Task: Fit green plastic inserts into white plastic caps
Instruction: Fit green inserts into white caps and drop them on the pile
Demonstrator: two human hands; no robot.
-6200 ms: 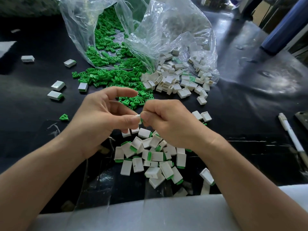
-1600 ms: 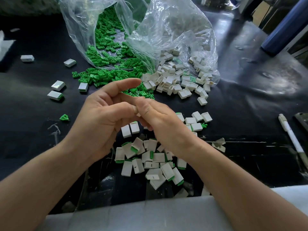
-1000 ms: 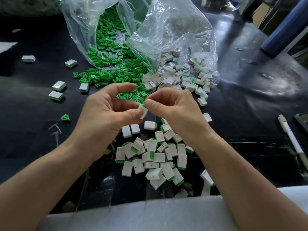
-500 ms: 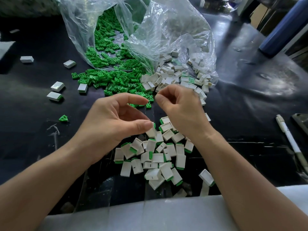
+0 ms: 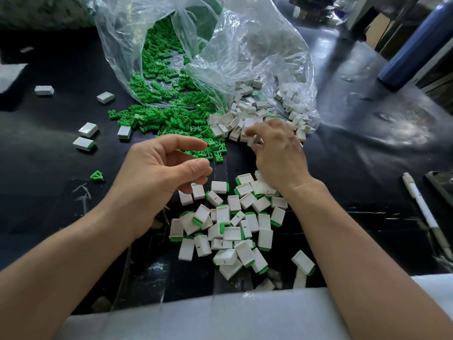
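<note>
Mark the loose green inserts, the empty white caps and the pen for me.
green inserts (image 5: 171, 122): head view, middle of the spilled heap.
empty white caps (image 5: 243, 114): head view, heap's middle.
pen (image 5: 423, 209): head view, mid-barrel.

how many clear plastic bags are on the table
2. The left bag, at the back, spills green inserts; the right bag beside it spills white caps. Others may be hidden behind.

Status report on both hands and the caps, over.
Left hand empty, fingers loosely curled, at the edge of the assembled pile. Right hand on the loose white caps by the bag, grip unclear. Green inserts heaped alongside, nothing blocking.
</note>
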